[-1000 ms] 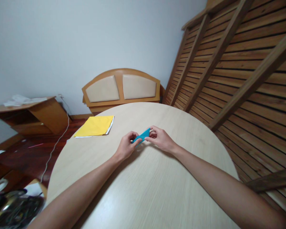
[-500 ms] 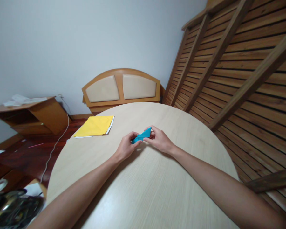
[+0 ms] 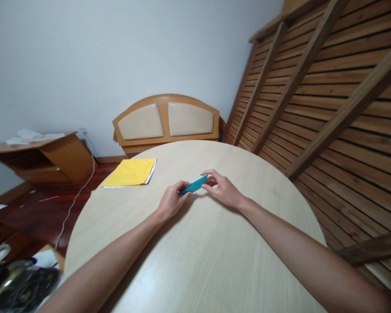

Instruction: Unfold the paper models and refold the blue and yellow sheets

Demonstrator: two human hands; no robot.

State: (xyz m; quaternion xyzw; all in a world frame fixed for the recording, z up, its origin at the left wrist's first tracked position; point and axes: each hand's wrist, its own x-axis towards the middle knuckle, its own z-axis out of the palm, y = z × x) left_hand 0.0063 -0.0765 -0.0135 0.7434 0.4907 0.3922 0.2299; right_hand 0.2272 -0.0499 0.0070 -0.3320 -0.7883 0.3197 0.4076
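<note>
A piece of folded blue paper (image 3: 196,185) is held slightly tilted above the table, its right end higher. My left hand (image 3: 173,200) pinches its left end between thumb and fingers. Around the right end, my right hand (image 3: 222,189) has its thumb and index finger spread apart; whether a fingertip touches the paper I cannot tell. The fingers behind the paper are partly hidden. Farther left on the table lies a stack of yellow paper (image 3: 130,172) with white sheets showing beneath it.
Both forearms pass over a round pale wooden table (image 3: 195,261). Behind it stands a padded headboard (image 3: 165,117). A slatted wooden frame (image 3: 316,95) leans at the right. On the left are a low cabinet (image 3: 63,156), a white cable (image 3: 74,204) and a dark cluttered heap (image 3: 26,282).
My right hand has loosened its pinch and shifted a little right, fingers spreading. The blue paper now looks narrower and more strip-like, still held by my left hand.
</note>
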